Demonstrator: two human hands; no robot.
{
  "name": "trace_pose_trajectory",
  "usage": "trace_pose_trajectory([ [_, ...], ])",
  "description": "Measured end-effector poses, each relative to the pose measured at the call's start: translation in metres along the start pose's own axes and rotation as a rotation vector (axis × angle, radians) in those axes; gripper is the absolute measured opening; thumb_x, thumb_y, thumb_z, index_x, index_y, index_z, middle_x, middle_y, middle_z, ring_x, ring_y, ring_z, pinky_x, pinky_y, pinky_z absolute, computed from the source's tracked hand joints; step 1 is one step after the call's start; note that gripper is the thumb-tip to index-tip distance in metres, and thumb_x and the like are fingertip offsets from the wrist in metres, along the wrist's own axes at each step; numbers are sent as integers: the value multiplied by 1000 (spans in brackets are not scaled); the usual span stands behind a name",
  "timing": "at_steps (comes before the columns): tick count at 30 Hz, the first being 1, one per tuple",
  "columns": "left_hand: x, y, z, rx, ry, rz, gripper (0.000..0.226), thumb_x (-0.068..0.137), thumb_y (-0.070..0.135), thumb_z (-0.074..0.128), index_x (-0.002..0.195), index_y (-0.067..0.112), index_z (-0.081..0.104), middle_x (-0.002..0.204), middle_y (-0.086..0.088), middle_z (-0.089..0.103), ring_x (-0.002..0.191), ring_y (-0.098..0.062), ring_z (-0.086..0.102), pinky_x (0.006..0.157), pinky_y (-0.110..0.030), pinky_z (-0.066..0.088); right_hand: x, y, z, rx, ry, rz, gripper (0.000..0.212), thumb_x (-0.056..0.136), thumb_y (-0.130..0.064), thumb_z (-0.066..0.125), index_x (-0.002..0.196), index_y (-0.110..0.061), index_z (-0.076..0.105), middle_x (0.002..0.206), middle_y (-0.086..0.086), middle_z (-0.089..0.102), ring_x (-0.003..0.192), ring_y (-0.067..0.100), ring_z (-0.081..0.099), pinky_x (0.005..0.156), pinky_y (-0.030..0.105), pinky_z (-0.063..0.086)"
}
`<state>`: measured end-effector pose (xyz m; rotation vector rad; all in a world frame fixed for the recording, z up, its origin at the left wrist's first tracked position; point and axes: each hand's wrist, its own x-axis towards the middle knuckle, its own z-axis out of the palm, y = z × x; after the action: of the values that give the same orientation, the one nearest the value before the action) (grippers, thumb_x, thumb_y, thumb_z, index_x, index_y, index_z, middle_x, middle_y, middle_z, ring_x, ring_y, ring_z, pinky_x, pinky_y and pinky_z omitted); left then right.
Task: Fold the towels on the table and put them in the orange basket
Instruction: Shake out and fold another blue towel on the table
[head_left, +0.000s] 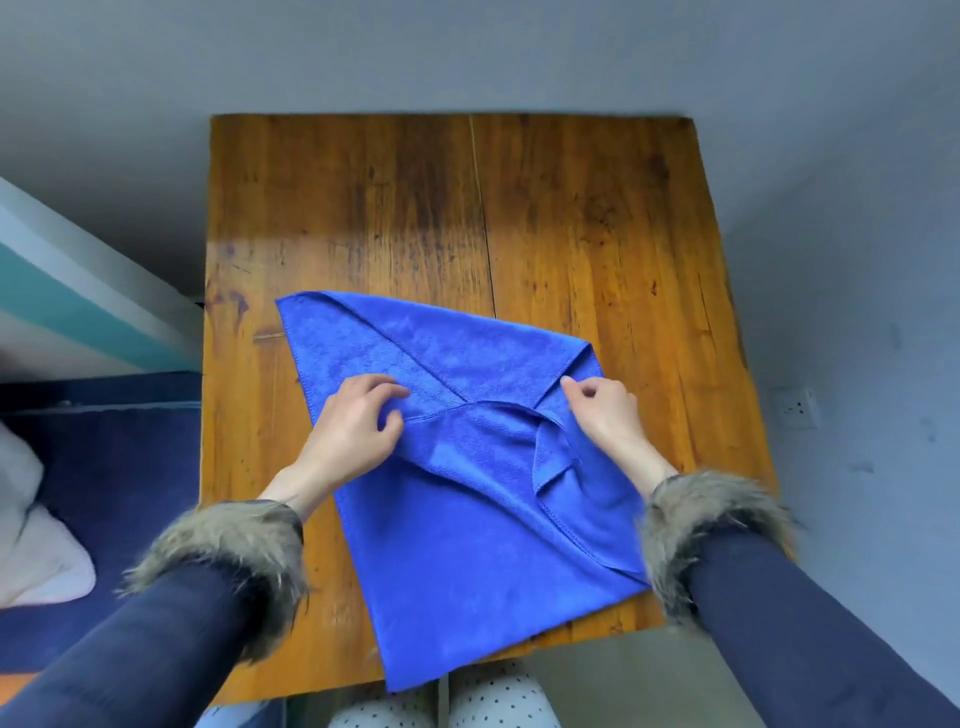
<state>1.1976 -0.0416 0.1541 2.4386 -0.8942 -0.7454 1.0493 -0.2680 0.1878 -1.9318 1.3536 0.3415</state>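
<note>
A blue towel (467, 545) lies on the near half of the wooden table (467, 208), partly doubled over, with its near corner hanging past the table's front edge. My left hand (353, 431) rests on the towel's left side, fingers curled and pinching a folded hem. My right hand (605, 410) pinches the cloth at the right side, near a small bunched flap. Both wrists wear fur-trimmed dark sleeves. No orange basket is in view.
A dark blue surface with a white cloth (31, 519) lies to the left of the table. A grey wall runs behind and to the right, with a socket (795, 408) low on the right. Spotted fabric (467, 701) shows below the table's front edge.
</note>
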Motion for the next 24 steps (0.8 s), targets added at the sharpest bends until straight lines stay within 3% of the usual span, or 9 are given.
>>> trace_pose_trajectory([
  [3, 18, 2, 3, -105, 122, -178, 28, 94, 13, 46, 115, 9, 63, 117, -12, 58, 112, -30, 46, 96, -38, 37, 29, -17, 9, 79, -9, 102, 37, 90, -34, 56, 61, -12, 50, 64, 6, 51, 77, 26, 47, 65, 30, 33],
  [6, 32, 7, 10, -39, 122, -163, 29, 93, 10, 46, 117, 7, 62, 117, -13, 57, 112, -33, 43, 96, -40, 37, 47, -22, 19, 162, 9, 216, 23, 82, -32, 65, 93, -12, 62, 97, 4, 60, 96, 27, 54, 87, 36, 46],
  [8, 38, 12, 17, 36, 146, -83, 31, 92, 7, 47, 118, 6, 63, 118, -11, 58, 111, -34, 42, 94, -41, 37, 52, -24, 20, 245, -24, 239, 20, 83, -26, 65, 97, -12, 60, 100, 3, 62, 89, 21, 60, 76, 28, 49],
  [11, 48, 22, 22, -32, 170, -57, 38, 89, 0, 46, 125, 4, 56, 125, -13, 57, 118, -34, 42, 101, -37, 34, 55, -37, 5, 482, -207, 345, 9, 92, -22, 54, 92, -14, 56, 79, 4, 64, 56, 13, 62, 51, 21, 46],
  [15, 70, 31, 16, -99, 152, -33, 52, 84, -7, 46, 135, 5, 45, 143, -14, 41, 133, -29, 35, 110, -27, 22, 73, -52, -19, 871, -417, 526, 19, 97, -27, 42, 87, -16, 54, 78, 4, 65, 71, 16, 60, 61, 27, 46],
  [17, 86, 36, 9, -90, 135, -11, 57, 84, -7, 46, 140, 7, 39, 151, -12, 29, 139, -26, 26, 110, -23, 18, 87, -57, -24, 1236, -468, 552, 26, 99, -30, 39, 109, -13, 55, 80, 7, 71, 77, 19, 63, 65, 31, 48],
  [20, 111, 44, -6, -95, 170, -18, 61, 85, -7, 44, 143, 8, 34, 156, -10, 16, 143, -22, 17, 109, -18, 11, 105, -62, -33, 1629, -440, 437, 49, 101, -34, 35, 142, -8, 30, 123, 10, 62, 107, 25, 61, 88, 37, 48],
  [22, 122, 48, -14, -76, 206, -35, 59, 85, -7, 44, 142, 8, 35, 155, -13, 17, 142, -24, 18, 111, -22, 13, 110, -64, -37, 1647, -400, 348, 56, 100, -36, 36, 146, -9, 20, 137, 11, 51, 122, 27, 52, 100, 39, 43],
  [24, 125, 49, -15, -22, 233, -47, 54, 85, -5, 45, 137, 6, 41, 151, -17, 25, 138, -29, 26, 113, -34, 23, 111, -64, -34, 1466, -367, 265, 53, 100, -35, 38, 144, -9, 26, 136, 12, 51, 117, 26, 54, 95, 37, 46],
])
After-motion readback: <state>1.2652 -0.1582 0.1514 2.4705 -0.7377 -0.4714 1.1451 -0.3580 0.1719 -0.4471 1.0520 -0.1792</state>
